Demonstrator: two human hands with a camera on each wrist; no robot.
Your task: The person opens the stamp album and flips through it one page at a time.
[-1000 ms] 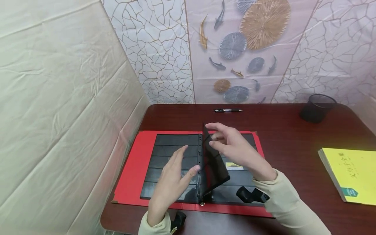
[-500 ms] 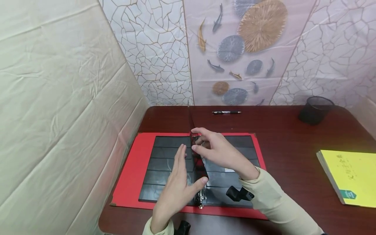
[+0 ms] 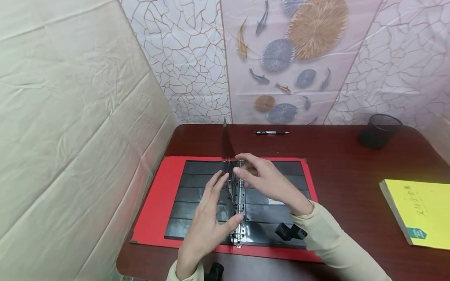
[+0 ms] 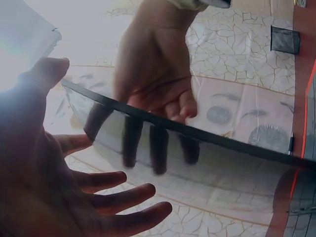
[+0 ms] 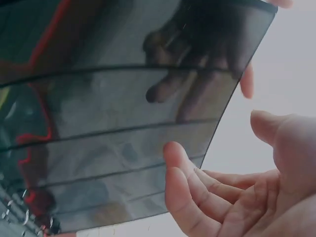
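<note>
An album with a red cover (image 3: 151, 203) lies spread on the table, its black pocket pages (image 3: 274, 218) fixed by a metal ring spine (image 3: 240, 207). One glossy, see-through dark page (image 3: 226, 144) stands nearly upright over the spine. My left hand (image 3: 205, 224) is on its left side, fingers spread and straight; the left wrist view has the thumb and index fingertip near the page's corner. On the other side, my right hand (image 3: 270, 181) has loosely bent fingers, with fingertips (image 5: 173, 148) right at the page edge and the thumb apart. Dark finger shapes show on the page.
A pen (image 3: 271, 132) lies at the table's back. A black mesh cup (image 3: 376, 134) stands at the back right, and a yellow book (image 3: 420, 210) lies on the right. A small white card (image 3: 275, 201) sits in the right-hand page. A cream cloth wall (image 3: 88, 136) borders the left.
The dark page has swung from leaning right to nearly upright, and my right hand has moved left along with it. The ring spine has come into view. My left hand has shifted only slightly.
</note>
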